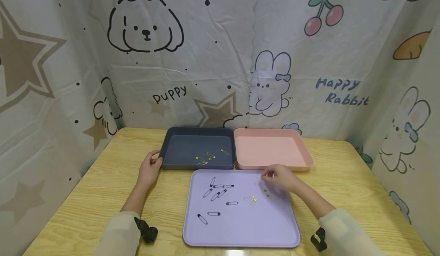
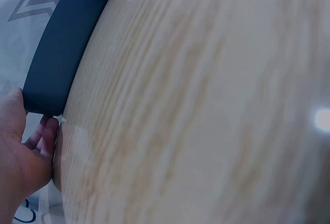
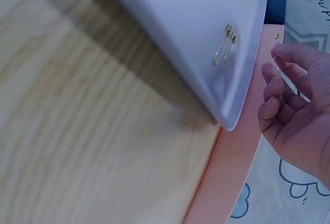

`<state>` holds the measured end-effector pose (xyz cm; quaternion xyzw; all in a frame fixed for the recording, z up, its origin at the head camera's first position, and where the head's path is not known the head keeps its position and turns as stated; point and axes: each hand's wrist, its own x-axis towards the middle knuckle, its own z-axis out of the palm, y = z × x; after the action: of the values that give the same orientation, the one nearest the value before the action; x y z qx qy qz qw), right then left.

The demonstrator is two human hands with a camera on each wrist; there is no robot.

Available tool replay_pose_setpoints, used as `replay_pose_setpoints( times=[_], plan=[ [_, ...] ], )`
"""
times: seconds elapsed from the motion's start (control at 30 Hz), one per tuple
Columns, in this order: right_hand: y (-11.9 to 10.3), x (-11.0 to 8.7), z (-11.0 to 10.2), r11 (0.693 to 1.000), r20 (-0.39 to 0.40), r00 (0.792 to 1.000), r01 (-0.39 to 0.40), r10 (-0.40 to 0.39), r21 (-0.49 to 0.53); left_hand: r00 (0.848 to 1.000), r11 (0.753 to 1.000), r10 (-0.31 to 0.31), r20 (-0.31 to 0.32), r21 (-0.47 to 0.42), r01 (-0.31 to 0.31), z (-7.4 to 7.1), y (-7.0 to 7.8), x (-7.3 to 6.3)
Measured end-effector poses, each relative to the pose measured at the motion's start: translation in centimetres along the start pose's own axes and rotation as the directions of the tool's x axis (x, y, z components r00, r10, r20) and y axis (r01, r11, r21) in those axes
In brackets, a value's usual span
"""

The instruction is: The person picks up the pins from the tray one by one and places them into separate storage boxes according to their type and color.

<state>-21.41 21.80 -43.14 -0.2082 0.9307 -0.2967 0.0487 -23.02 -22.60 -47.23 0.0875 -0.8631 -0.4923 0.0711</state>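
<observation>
My right hand [image 1: 281, 177] pinches a gold safety pin [image 3: 273, 47] between thumb and forefinger, above the far edge of the lavender tray [image 1: 240, 231]. In the right wrist view its other fingers are curled loosely. Several black safety pins [image 1: 214, 213] lie on the left half of that tray, and a few gold safety pins [image 1: 253, 202] on its right half. My left hand [image 1: 149, 172] touches the left end of the dark blue tray [image 1: 185, 149], thumb near its front corner. Inside the dark tray lie several gold safety pins [image 1: 210, 155].
A pink tray [image 1: 271, 149] stands right of the dark tray, against it. Both are behind the lavender tray on the wooden table [image 1: 79, 210]. A printed curtain [image 1: 213, 68] hangs behind the table and along its sides.
</observation>
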Motion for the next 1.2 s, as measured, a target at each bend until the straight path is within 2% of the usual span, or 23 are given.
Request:
replay_pose_setpoints(
  times=[0.33, 0.57, 0.73, 0.9, 1.2],
  plan=[
    [-1.4, 2.6, -0.4, 0.999, -0.032, 0.999, 0.028, -0.029, -0.022, 1.000, 1.000, 0.002, 0.000, -0.001, -0.002, -0.1, 0.1, 0.1],
    [-3.0, 4.7, -0.9, 1.000, -0.034, 0.999, 0.006, -0.007, -0.024, 1.000, 1.000, 0.003, 0.001, -0.010, -0.003, 0.0, -0.3, 0.3],
    [-4.1, 6.4, -1.1, 0.999, -0.050, 0.998, 0.041, -0.043, -0.027, 1.000, 1.000, 0.004, 0.002, -0.021, -0.004, 0.1, -0.4, 0.5],
    [-5.2, 8.2, -1.1, 0.999, -0.053, 0.998, 0.045, -0.046, -0.026, 1.000, 1.000, 0.002, -0.004, -0.019, -0.002, 0.1, -0.3, 0.4],
    [-6.3, 10.6, -1.3, 0.988, -0.094, 0.984, 0.154, -0.154, 0.001, 1.000, 1.000, -0.002, 0.003, -0.029, 0.002, 0.1, -0.2, 0.1]
  ],
)
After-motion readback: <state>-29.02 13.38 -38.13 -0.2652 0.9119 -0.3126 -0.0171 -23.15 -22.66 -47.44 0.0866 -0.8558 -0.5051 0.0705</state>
